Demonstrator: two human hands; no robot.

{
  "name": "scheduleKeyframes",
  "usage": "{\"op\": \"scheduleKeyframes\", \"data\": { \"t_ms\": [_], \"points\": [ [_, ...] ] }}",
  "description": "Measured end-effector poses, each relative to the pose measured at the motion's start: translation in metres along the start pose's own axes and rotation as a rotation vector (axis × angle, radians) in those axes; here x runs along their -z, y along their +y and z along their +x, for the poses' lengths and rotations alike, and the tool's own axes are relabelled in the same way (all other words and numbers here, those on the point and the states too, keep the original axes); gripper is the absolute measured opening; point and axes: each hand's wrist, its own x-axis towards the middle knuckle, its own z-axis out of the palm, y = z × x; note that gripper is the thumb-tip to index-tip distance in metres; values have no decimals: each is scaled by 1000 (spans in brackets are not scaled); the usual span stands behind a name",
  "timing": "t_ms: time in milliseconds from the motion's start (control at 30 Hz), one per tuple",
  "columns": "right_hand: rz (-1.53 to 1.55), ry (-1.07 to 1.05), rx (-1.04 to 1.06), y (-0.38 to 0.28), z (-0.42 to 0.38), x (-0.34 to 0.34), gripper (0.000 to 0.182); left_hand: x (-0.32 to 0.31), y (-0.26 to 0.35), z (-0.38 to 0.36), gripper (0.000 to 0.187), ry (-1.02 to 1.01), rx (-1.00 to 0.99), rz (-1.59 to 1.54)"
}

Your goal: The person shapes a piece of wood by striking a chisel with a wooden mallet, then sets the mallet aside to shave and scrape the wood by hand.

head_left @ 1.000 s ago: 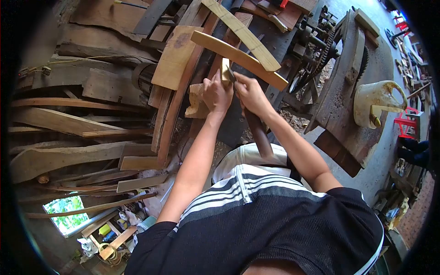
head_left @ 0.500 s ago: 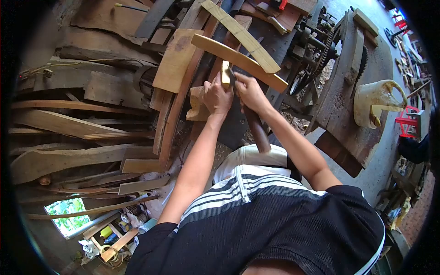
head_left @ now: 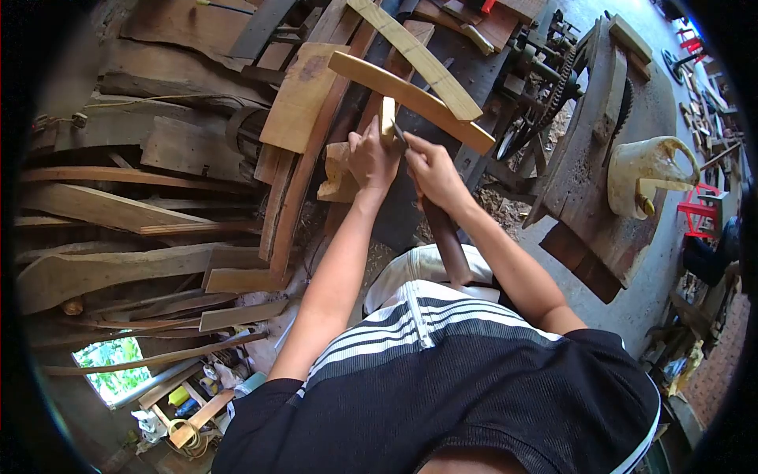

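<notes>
Rough boards (head_left: pixel 189 150) fill the left side of the frame, stacked in layers. At right, a weathered slab (head_left: pixel 584 189) with a toothed blade (head_left: pixel 626 110) slopes down the picture, and a whitish pail (head_left: pixel 626 182) stands on it. In the upper middle lie 3 lighter pieces: a broad board (head_left: pixel 304 99), a pale plank (head_left: pixel 418 59) and, across the plank's lower end, a curved wooden bar (head_left: pixel 407 96).

Smaller than these, near the centre, is a dark-handled tool (head_left: pixel 448 245), its handle slanting down toward the person's lap. The right hand (head_left: pixel 433 170) is wrapped round its upper part; exactly how the fingers sit is hidden. The left hand (head_left: pixel 374 162), just beside a rough-cut chunk (head_left: pixel 338 178), pinches a small wood piece (head_left: pixel 387 118) between thumb and fingers. That piece stands nearly upright in the upper centre, just below the curved bar; whether they touch, I cannot tell. The tool's narrow metal part (head_left: pixel 399 138) lies against or just beside the piece's right side.

To work well here, I judge, the left grip should be firm and low, with the thumb behind the metal's path; the right should take short, light, controlled strokes, with the wrist steady.
</notes>
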Motion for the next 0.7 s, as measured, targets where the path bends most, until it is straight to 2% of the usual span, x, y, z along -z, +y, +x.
{"op": "scheduleKeyframes", "data": {
  "t_ms": [67,133,267,400,567,667,700],
  "points": [
    [10,39,3,13,19,-1,41,7,5,1,46,-2,-2,11],
    [19,12,13,14,27,-1,43,17,14,4,44,-78,139,3],
    [29,-1,-25,-8,-9,-4,44,6,5,2,41,-9,85,-6],
    [80,9,8,7,26,-1,45,6,7,3,40,-39,130,16],
    [23,19,21,1,-6,-7,43,6,8,3,43,-30,130,-3],
    [70,-4,-26,1,10,-1,43,4,2,0,45,-1,38,-32],
    [37,28,0,5,24,-1,42,2,3,3,47,-13,73,-12]
  ]
}}
